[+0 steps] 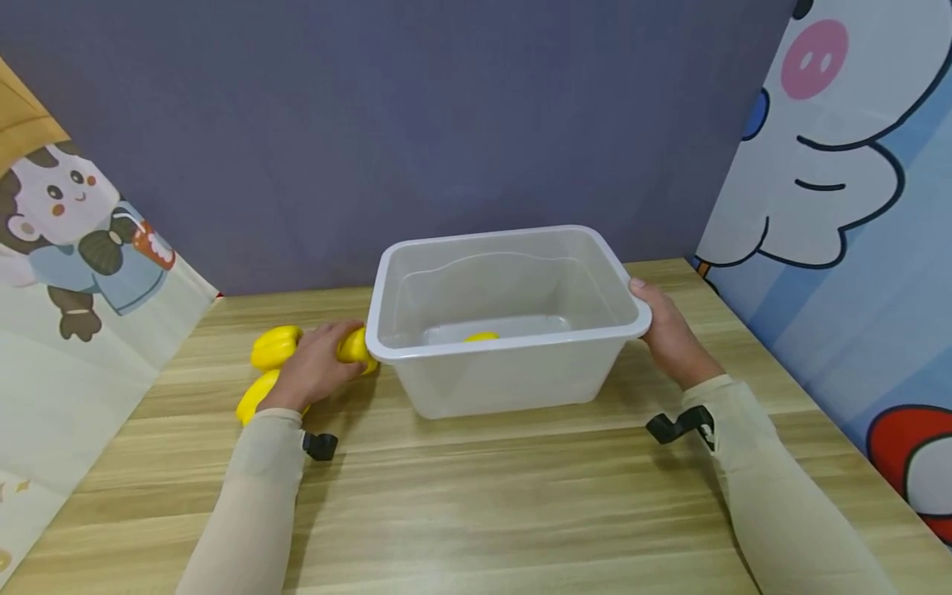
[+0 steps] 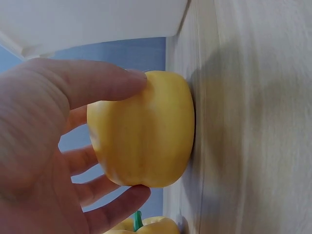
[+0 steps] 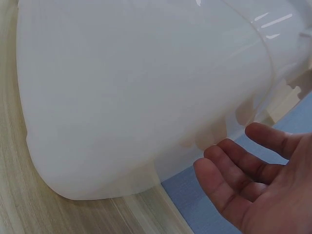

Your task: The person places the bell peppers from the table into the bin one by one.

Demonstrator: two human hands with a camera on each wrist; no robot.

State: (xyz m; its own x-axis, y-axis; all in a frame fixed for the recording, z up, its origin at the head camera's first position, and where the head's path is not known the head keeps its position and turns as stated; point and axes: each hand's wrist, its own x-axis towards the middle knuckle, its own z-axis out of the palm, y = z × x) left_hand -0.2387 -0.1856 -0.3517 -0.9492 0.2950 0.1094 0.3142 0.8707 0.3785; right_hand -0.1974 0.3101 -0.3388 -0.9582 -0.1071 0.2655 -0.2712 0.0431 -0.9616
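A translucent white plastic bin (image 1: pixel 513 344) stands in the middle of the wooden table, and a yellow pepper (image 1: pixel 482 336) shows inside it. My left hand (image 1: pixel 330 351) is at the bin's left side and grips a yellow bell pepper (image 2: pixel 144 131), thumb (image 2: pixel 102 80) on one side, fingers on the other. The pepper rests on the table. My right hand (image 1: pixel 658 318) lies against the bin's right end with the thumb by the rim. In the right wrist view its fingers (image 3: pixel 234 168) are relaxed beside the bin wall (image 3: pixel 136 97).
Two more yellow peppers (image 1: pixel 275 345) (image 1: pixel 253 398) lie on the table (image 1: pixel 476 496) left of my left hand; one with a green stem (image 2: pixel 146 225) shows in the left wrist view. A purple backdrop (image 1: pixel 416 124) and cartoon panels (image 1: pixel 840 207) enclose the table.
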